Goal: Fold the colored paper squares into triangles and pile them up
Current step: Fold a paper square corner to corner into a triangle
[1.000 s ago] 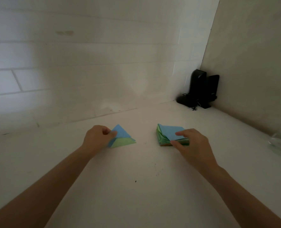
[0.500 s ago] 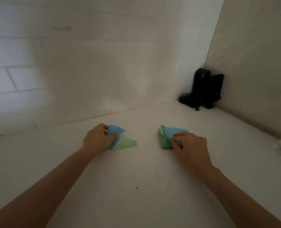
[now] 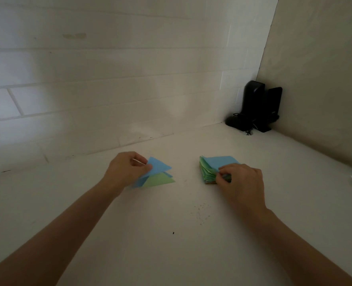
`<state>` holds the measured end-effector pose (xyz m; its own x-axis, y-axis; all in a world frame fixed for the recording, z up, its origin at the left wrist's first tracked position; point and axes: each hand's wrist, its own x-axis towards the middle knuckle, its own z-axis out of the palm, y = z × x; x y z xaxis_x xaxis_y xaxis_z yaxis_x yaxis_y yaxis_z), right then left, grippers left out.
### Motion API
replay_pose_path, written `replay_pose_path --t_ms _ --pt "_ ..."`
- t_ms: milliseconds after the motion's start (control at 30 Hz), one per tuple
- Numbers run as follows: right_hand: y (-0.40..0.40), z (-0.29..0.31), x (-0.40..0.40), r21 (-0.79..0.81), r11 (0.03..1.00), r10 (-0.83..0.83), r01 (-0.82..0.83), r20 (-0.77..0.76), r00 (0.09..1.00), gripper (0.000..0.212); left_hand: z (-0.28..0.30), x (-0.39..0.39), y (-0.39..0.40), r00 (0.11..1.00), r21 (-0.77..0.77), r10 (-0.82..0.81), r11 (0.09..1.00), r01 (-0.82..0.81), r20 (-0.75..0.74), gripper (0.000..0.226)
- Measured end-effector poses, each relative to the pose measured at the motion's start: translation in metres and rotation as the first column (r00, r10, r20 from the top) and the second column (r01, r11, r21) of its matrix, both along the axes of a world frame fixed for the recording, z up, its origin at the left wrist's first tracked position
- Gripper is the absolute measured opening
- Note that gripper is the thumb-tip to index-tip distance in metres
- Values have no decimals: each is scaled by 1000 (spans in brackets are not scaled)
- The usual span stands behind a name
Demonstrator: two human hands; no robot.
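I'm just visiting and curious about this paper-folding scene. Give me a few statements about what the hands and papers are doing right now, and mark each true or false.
1. The left hand holds a blue folded triangle above a green triangle. True.
2. The right hand is raised in the air, touching nothing. False: its fingers pinch the near edge of the stack of paper squares.
3. The top sheet of the stack is blue. True.
4. A red triangle lies between the hands. False: only bare white table with a few specks lies there.
5. A black device stands in the far right corner. True.
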<state>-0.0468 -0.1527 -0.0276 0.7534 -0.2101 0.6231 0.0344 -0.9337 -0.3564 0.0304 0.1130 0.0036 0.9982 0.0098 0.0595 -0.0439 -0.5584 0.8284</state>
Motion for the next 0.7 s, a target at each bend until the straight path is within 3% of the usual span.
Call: replay_pose_path --t_ms 200,367,567,700 --pt "-2 2 -3 -26 1000 -6 8 58 998 7 -18 -1 2 994 132 92 986 -99 52 26" --pt "-10 9 -10 -24 999 -19 22 101 995 7 0 -8 -8 962 93 98 988 -125 255 27" --pt "-17 20 -38 -98 995 -5 20 161 987 7 22 -48 -46 880 126 -156 986 111 448 21" --pt "-14 17 -75 -227 973 94 -47 205 974 6 7 -86 -68 763 239 -425 905 351 487 27"
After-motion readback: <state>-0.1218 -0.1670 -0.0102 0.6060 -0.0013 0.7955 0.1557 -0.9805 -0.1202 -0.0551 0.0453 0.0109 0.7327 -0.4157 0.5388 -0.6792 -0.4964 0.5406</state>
